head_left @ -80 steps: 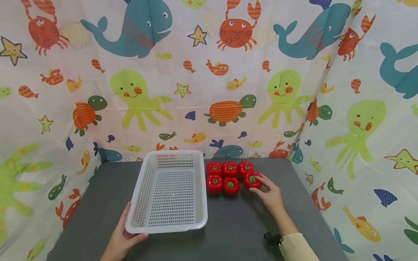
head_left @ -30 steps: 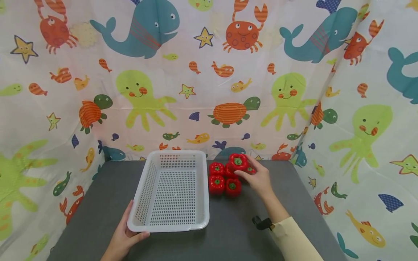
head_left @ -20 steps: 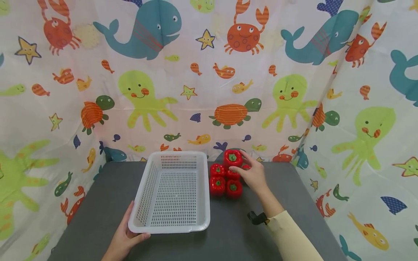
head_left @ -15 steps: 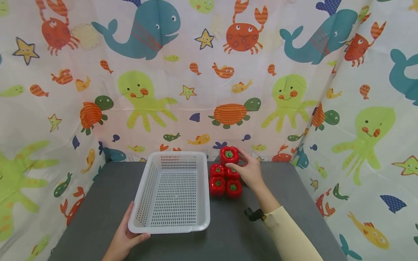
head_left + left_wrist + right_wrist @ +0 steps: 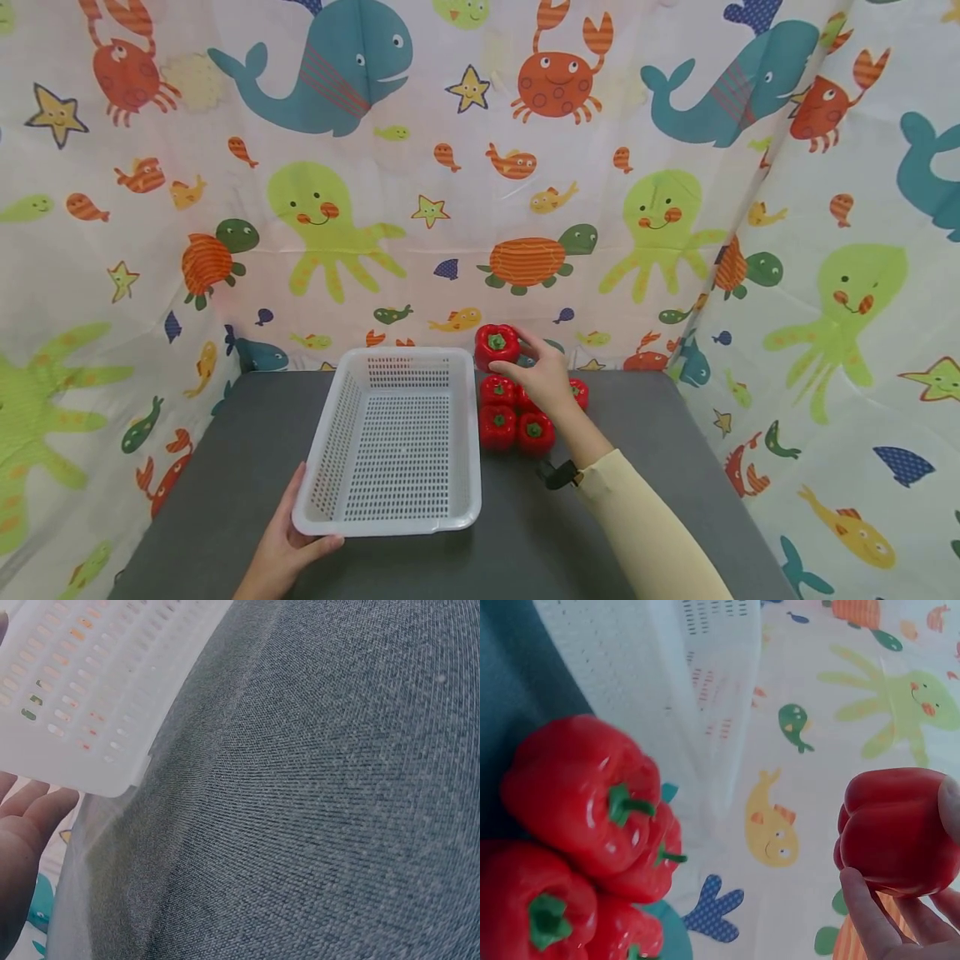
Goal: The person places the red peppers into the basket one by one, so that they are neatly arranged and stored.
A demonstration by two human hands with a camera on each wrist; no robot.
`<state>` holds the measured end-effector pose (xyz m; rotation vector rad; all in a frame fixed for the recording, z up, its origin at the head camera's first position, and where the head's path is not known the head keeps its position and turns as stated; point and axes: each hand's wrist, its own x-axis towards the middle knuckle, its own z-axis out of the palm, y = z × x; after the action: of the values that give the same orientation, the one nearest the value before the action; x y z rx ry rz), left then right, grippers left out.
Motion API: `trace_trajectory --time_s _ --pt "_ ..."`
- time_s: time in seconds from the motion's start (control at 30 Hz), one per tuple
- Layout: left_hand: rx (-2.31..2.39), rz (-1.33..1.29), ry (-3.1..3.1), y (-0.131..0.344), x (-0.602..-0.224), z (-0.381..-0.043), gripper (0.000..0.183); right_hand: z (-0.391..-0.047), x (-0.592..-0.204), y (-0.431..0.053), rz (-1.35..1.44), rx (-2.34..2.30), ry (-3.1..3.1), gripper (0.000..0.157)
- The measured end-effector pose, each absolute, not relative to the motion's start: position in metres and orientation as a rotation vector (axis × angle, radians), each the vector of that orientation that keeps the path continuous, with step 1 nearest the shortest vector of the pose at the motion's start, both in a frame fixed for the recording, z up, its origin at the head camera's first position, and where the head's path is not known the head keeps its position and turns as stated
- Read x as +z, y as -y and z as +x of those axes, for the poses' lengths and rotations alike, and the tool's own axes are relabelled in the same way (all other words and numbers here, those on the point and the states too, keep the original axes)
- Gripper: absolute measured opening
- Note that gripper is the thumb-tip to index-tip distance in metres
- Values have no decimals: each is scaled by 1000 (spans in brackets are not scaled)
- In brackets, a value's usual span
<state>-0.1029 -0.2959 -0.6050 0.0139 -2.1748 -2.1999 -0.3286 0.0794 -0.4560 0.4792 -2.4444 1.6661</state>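
Note:
In the head view, my right hand (image 5: 543, 377) holds a red bell pepper (image 5: 497, 344) up off the table, just beyond the basket's back right corner. Its green stem faces the head camera. Fingers and thumb pinch the pepper (image 5: 897, 829) in the right wrist view. Several other red bell peppers (image 5: 498, 427) stand together below it, partly covered by this hand. A white perforated plastic basket (image 5: 472, 450) lies left of them with a bare floor. My left hand (image 5: 281, 546) grips its near left corner, thumb along the front; the left wrist view shows fingers against the basket wall (image 5: 75, 761).
The dark grey table (image 5: 600, 533) carries the basket and peppers. A white curtain (image 5: 465, 275) printed with sea animals hangs behind and at both sides. A black wrist camera (image 5: 558, 475) sits by the right sleeve.
My right hand took hold of the front right pepper, lifted it and carried it left over the others to beside the basket. The left hand stays at the basket's corner.

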Motion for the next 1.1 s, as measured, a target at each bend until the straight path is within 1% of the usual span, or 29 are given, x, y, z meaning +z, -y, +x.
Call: trace_trajectory --time_s 0.2,0.43,0.63,0.97,1.1 --pt "-2166 17 2189 297 -606 -105 120 -333 -449 -63 532 1667 2414 72" --pt "-2172 57 2201 297 -606 -103 119 -338 -442 -46 540 1717 2416 75" --pt "-2182 62 2204 296 -606 -102 119 -344 -437 -28 550 1746 2413 74" --pt "-2208 52 2197 296 -606 -103 118 -356 -446 -4 543 1813 2401 66" --pt "-2230 36 2171 296 -607 -103 118 -360 -451 6 494 1850 2426 69"
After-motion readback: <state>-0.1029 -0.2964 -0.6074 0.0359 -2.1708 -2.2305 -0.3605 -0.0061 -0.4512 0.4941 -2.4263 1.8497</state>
